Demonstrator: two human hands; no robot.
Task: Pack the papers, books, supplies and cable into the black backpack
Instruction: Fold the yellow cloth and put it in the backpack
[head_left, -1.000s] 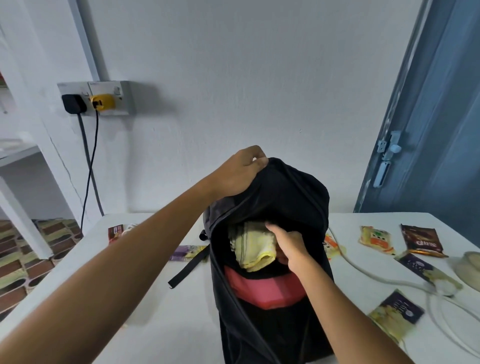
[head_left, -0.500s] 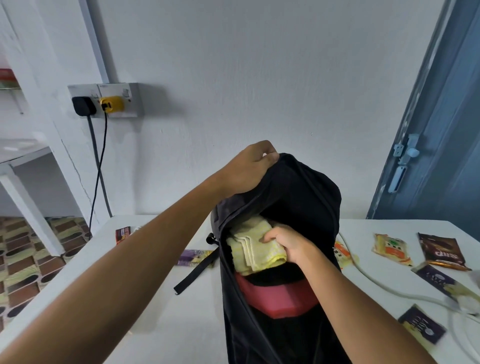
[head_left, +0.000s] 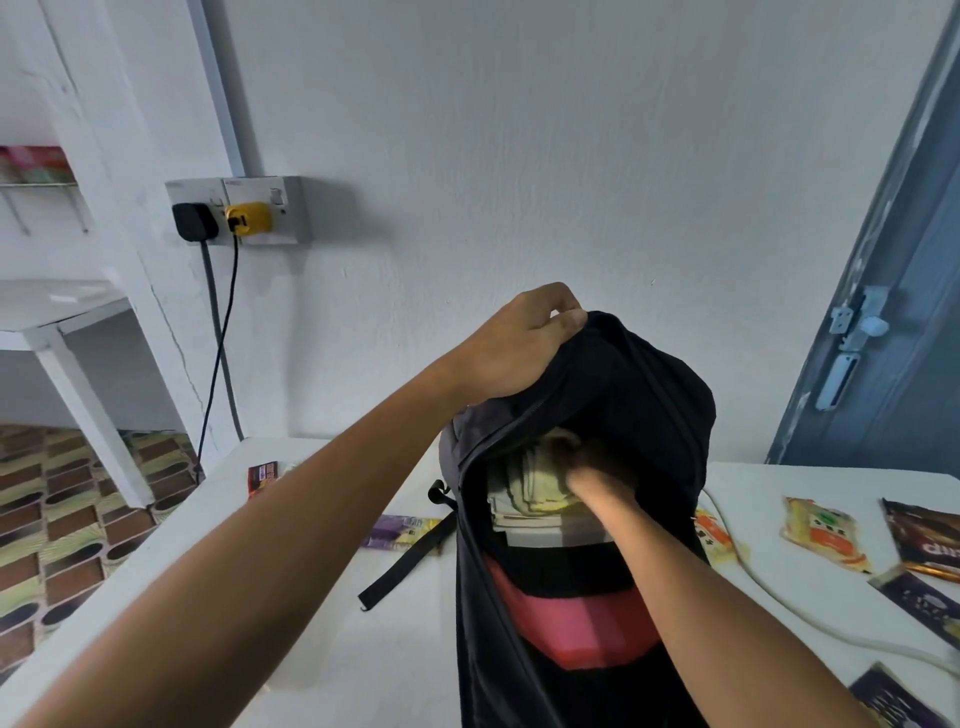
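The black backpack (head_left: 582, 519) stands upright on the white table (head_left: 332, 649), its long axis running from the table up toward twelve o'clock, its zipped mouth gaping toward the person. The table's far edge meets the wall just behind the bag; its left edge slants off toward seven o'clock, with patterned floor tiles (head_left: 67, 519) beyond. There is bare tabletop at the bag's nine o'clock, broken only by a loose black strap (head_left: 405, 561) and a purple wrapper (head_left: 400, 530) beside it, and a small red packet (head_left: 262, 475) near the far left corner.

The left hand (head_left: 524, 348) is clenched on the top rim of the backpack at twelve o'clock, pinching the fabric and holding the mouth up and wide. The right hand (head_left: 592, 480) is plunged inside the opening, blurred and in shadow; it presses against a folded yellow cloth (head_left: 535, 488) in the upper part of the compartment, but whether the fingers are curled around it I cannot tell. The cloth lies at the hand's nine o'clock, touching it, atop pale flat things stacked edge-on. Below them, toward six o'clock, a pink-red item (head_left: 576, 629) sits lower in the bag.

At the bag's three o'clock the table is busier: a white cable (head_left: 779, 603) snakes toward the right edge, with an orange-and-yellow sachet (head_left: 823, 540), a dark brown packet (head_left: 930, 545) and dark purple sachets (head_left: 924, 608) scattered around it. A blue door (head_left: 909, 312) closes off the far right.
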